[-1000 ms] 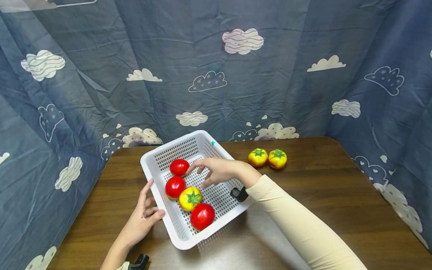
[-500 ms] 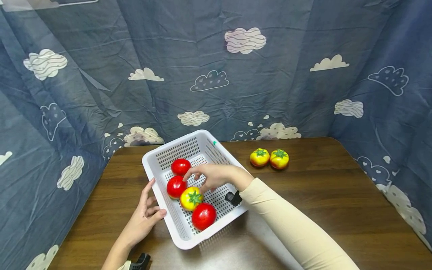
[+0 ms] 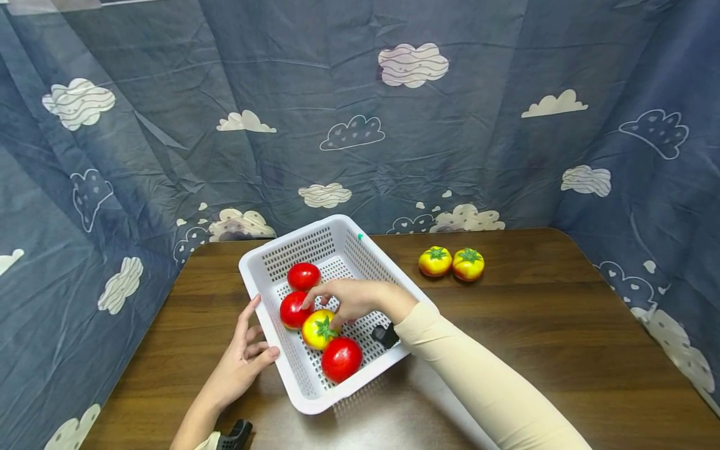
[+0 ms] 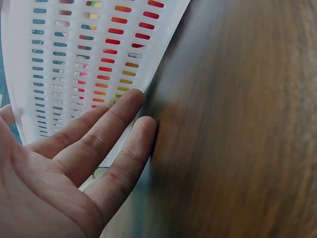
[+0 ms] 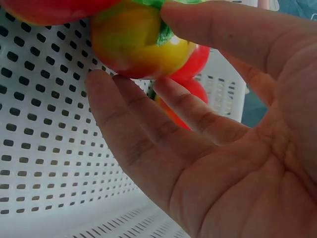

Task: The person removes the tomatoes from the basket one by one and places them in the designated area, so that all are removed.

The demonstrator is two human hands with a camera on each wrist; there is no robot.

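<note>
yellow fruit beneath a loose right hand, inside the basket

curtain behind the basket; wooden surface under it. basket white, perforated, thin-walled; probably light plastic with a little give, steadiest held by its rim.

left hand at the basket's left side, fingers stretched along the wall, nothing clenched; thumb and one fingertip at the rim.

right hand inside the basket, fingers loosely spread about the yellow fruit, thumb on its top. no closed grip shows; reads as released, contact only.

three red ones in the basket's left half: near red fruit, biggest-looking, then middle red fruit and far red fruit.

yellow fruit: basket's left half, between the near and middle reds, leaf side up. likely hollow or foam, so light, yet firm. shiny skin may slip under a fingertip pinch; could roll. best hold: across the widest girth, thumb opposite fingers, coming from the basket's roomier right side.

right of the basket: a loose yellow fruit and its twin, side by side.

smallest: green crown, perhaps the fragile bit; poor handle.
</note>
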